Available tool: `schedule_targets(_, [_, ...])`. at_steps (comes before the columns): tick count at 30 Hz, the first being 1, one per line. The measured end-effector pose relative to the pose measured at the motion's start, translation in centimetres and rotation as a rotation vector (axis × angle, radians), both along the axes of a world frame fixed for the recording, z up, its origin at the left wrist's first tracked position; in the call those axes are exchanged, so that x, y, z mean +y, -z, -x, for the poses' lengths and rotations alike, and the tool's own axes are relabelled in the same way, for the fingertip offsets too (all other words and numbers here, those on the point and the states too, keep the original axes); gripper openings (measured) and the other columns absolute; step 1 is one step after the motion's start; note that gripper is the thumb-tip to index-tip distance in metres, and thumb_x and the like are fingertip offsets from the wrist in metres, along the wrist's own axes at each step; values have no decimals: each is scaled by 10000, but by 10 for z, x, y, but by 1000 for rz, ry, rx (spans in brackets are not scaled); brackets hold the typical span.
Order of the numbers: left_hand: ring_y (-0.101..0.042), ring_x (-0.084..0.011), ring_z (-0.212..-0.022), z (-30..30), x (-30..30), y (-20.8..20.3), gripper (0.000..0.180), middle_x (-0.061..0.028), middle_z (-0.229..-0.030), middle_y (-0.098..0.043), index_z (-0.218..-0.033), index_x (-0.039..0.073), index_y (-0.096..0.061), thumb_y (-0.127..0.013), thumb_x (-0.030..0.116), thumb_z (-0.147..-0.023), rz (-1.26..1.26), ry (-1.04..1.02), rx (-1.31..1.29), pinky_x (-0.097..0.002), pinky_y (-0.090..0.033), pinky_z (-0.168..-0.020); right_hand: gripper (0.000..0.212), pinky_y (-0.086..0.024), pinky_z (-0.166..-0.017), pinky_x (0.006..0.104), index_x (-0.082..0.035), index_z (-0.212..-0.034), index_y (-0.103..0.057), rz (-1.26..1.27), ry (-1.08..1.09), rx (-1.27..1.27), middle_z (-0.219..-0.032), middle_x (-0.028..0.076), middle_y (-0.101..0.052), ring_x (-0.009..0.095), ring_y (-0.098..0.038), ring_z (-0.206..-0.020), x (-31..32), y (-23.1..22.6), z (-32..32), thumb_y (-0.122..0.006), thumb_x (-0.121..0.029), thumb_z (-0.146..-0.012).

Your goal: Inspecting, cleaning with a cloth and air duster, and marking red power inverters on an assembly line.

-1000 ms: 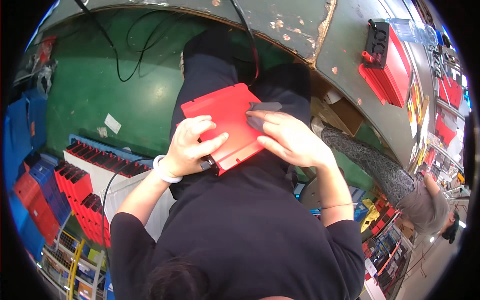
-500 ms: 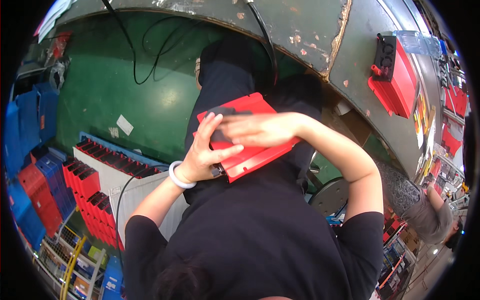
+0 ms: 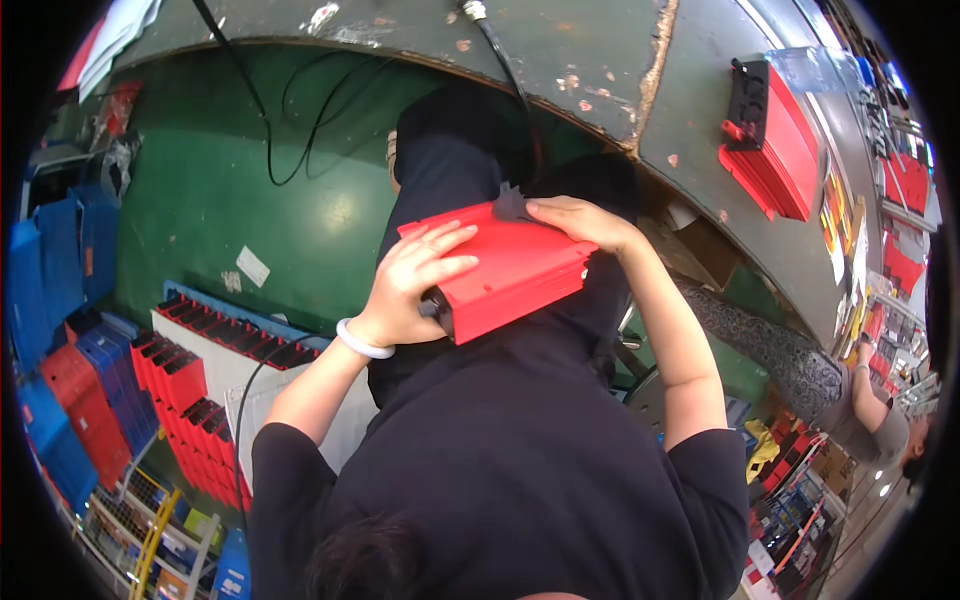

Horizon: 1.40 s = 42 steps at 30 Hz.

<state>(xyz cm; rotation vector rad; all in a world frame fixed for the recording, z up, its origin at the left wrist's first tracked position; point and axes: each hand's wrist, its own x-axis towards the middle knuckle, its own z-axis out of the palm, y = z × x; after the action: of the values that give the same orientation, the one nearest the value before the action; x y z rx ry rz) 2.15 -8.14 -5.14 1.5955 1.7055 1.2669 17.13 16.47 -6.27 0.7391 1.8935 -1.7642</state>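
Note:
A red box-shaped casing [image 3: 525,262] with ribbed sides lies across my lap, tilted. My left hand [image 3: 400,292], with a white band on its wrist, grips the casing's left end, fingers spread over the top and thumb underneath near a black end part. At the far right edge of the casing, my right hand [image 3: 580,220] has a dark grey cloth [image 3: 511,204] under its fingertips, pressed against the red surface. The right thumb is hidden from view.
Beyond my knees runs a worn green workbench [image 3: 570,60] with a black cable [image 3: 497,50]. Another red casing [image 3: 790,145] with a black end stands on it, by a clear plastic bottle [image 3: 805,70]. Stacked red casings [image 3: 185,390] and blue bins [image 3: 50,260] are left. A person [image 3: 865,410] works at right.
My right hand has moved with the cloth from the casing's left part to its far right edge. The casing has tipped, showing more of its ribbed near side.

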Motion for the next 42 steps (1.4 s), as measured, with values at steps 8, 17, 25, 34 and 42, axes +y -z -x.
schedule_targets(8, [-525, -316, -1197, 44, -56, 12, 767, -147, -1314, -526, -1349, 18, -423, -782, 265, -718, -191, -433, -1181, -456, -426, -1020, 234, -468, -821, 249, -8, -1041, -643, 386, 572, 82, -987, 42, -672, 107, -596, -902, -13, 10, -23, -557, -207, -955])
schedule_targets(17, [-535, -309, -1192, 66, -30, -34, 562, -85, -1353, -526, -1342, 127, -485, -506, 500, -923, -882, -447, -1588, -500, -438, -989, 216, -480, -771, 237, 5, -1051, -616, 289, 543, 562, -905, 6, -647, 81, -602, -820, -45, -58, 18, -658, -58, -848])
schedule_targets(25, [-558, -331, -1145, 63, 0, -75, 601, -109, -1299, -552, -1337, 120, -469, -528, 514, -887, -625, -22, -1734, -516, -490, -927, 139, -451, -661, 251, -1, -939, -638, -549, 593, 1266, -774, 43, -595, 135, -567, -701, -46, -157, 94, -658, -58, -814])
schedule_targets(34, [-615, -321, -1056, 59, 23, -113, 607, -107, -1250, -595, -1310, 113, -492, -542, 530, -872, -526, -157, -1768, -482, -560, -771, 93, -476, -692, 382, -4, -820, -572, -1601, 62, 1244, -864, 110, -538, 291, -577, -807, -24, -205, 119, -593, -25, -732])
schedule_targets(42, [-600, -293, -1090, 81, 17, -94, 609, -98, -1273, -584, -1305, 131, -505, -571, 526, -846, -469, -79, -1702, -477, -515, -885, 167, -399, -692, 377, -5, -876, -574, -1335, -518, 1020, -854, 122, -500, 273, -513, -781, -86, -173, 63, -550, -120, -757])
